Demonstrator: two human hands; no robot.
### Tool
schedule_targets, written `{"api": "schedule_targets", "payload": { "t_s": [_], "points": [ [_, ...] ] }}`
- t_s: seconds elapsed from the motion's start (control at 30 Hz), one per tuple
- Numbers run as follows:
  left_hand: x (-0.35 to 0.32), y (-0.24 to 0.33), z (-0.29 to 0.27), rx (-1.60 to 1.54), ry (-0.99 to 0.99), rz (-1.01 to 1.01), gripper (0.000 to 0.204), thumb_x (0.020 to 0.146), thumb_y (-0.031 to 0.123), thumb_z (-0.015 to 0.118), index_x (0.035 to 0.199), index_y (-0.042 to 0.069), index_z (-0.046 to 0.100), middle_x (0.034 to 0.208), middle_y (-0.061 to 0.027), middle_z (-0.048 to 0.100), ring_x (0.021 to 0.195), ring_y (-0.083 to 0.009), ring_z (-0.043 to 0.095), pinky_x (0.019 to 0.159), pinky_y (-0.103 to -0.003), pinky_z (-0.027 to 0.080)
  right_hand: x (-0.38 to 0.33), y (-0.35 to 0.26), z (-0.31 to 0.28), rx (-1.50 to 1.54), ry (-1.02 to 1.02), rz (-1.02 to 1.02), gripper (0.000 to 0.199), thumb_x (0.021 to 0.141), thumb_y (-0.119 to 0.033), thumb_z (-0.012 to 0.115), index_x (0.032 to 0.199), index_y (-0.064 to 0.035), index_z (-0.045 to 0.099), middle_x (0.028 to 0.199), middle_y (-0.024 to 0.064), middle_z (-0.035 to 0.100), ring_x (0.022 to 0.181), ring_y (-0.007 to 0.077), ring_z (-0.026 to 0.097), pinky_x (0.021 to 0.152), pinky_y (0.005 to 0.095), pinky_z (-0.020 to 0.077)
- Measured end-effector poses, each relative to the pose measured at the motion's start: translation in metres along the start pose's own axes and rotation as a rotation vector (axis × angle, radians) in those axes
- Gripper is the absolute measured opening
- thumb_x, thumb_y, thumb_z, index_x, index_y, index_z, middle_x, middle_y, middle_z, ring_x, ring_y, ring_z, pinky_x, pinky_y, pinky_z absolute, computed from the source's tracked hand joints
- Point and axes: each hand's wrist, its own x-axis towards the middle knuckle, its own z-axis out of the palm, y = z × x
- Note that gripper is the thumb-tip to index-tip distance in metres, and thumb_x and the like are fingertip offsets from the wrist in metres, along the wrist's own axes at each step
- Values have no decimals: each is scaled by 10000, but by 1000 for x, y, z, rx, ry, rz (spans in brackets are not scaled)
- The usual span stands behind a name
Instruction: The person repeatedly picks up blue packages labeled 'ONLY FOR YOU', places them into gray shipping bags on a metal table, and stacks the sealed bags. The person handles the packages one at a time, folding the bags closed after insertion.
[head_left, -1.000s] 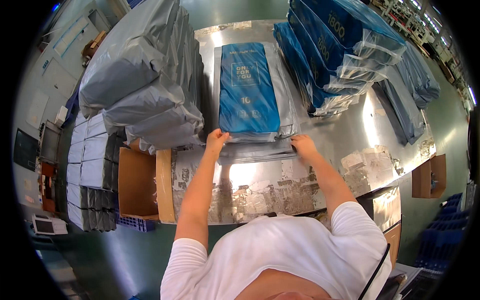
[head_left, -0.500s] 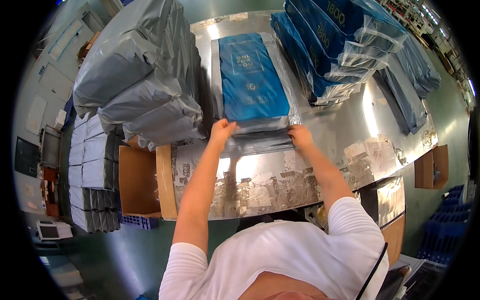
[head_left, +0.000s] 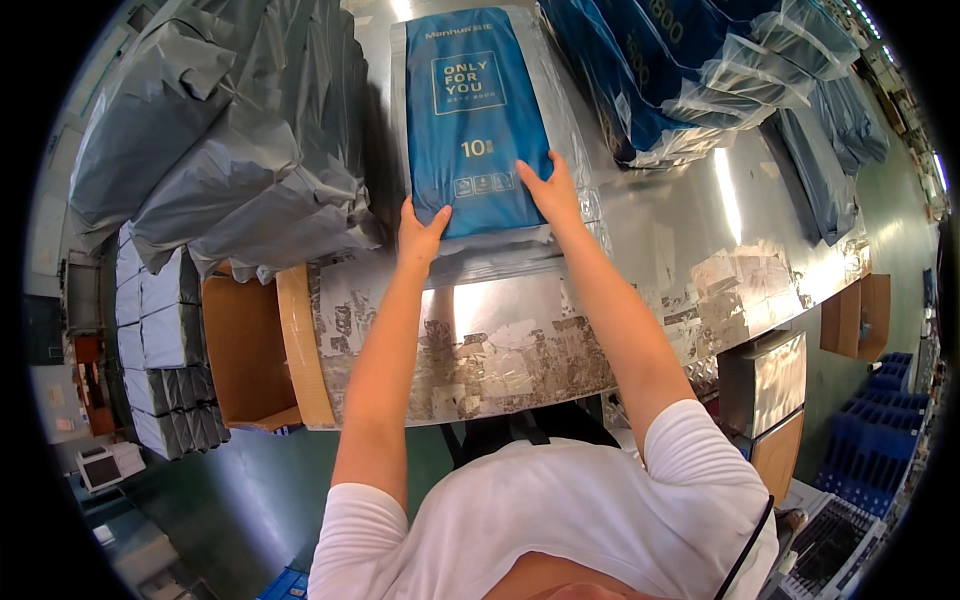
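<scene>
A flat blue plastic-wrapped package (head_left: 475, 130) with pale printing lies lengthwise on a larger grey plastic bag (head_left: 573, 130) in front of me. My left hand (head_left: 422, 232) grips its near left corner, thumb on the top face and fingers along the side. On the right edge, a little farther up, my right hand (head_left: 552, 192) holds it the same way, thumb on top. The undersides of both grips are hidden. Wrinkled clear-grey film shows at the package's near end.
A tall pile of filled grey bags (head_left: 250, 150) stands at the left, above an open cardboard box (head_left: 245, 350). Stacked blue packages (head_left: 640, 80) rise at the right, beside folded grey bags (head_left: 815, 175). The metal table (head_left: 500, 370) has worn tape along its near edge.
Both hands have left the near edge of the grey bag and moved up onto the sides of the blue package. The whole view has shifted closer to the package.
</scene>
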Motion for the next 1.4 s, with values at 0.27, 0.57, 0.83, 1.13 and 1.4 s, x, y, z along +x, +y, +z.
{"api": "schedule_targets", "payload": {
  "t_s": [0.27, 0.57, 0.83, 1.13, 1.4],
  "points": [
    [7, -8, -1, -161, -30, -81, 702, 736, 200, 688, 1299, 18, 308, 1209, -141, 473, 1088, -232, 475, 908, -316, 382, 18, 9, 5, -319, -120, -57, 875, 636, -450, 701, 1243, 67, 340, 1141, 239, 519, 1035, 344, 528, 850, 380, 424],
    [6, -7, -4, -170, -113, -57, 735, 767, 193, 672, 1331, 14, 235, 1255, -143, 410, 1138, -220, 418, 957, -322, 345, 12, -4, 5, -438, -104, -104, 857, 554, -455, 754, 1165, 37, 410, 1084, 215, 554, 994, 324, 553, 828, 370, 443],
    [6, -8, -2, -197, -73, -55, 684, 744, 197, 686, 1289, 20, 313, 1198, -145, 473, 1078, -219, 475, 907, -311, 384, 11, 1, 3, -458, -93, -129, 772, 612, -471, 707, 1119, 37, 421, 1030, 221, 564, 946, 344, 566, 781, 394, 459],
    [4, -10, -2, -233, -83, -68, 707, 736, 202, 693, 1297, 21, 304, 1209, -137, 459, 1086, -215, 462, 920, -313, 369, 6, 4, 3, -392, -45, -144, 563, 731, -393, 619, 1110, -14, 446, 1001, 212, 579, 918, 368, 563, 759, 417, 447],
    [-4, 0, -3, -98, -123, -82, 756, 760, 242, 678, 1330, 5, 240, 1239, -161, 431, 1116, -235, 440, 936, -327, 362, 7, 22, -7, -155, -103, -115, 594, 747, -368, 630, 1168, 13, 453, 1032, 237, 570, 944, 355, 561, 796, 382, 443]
  ]
}}
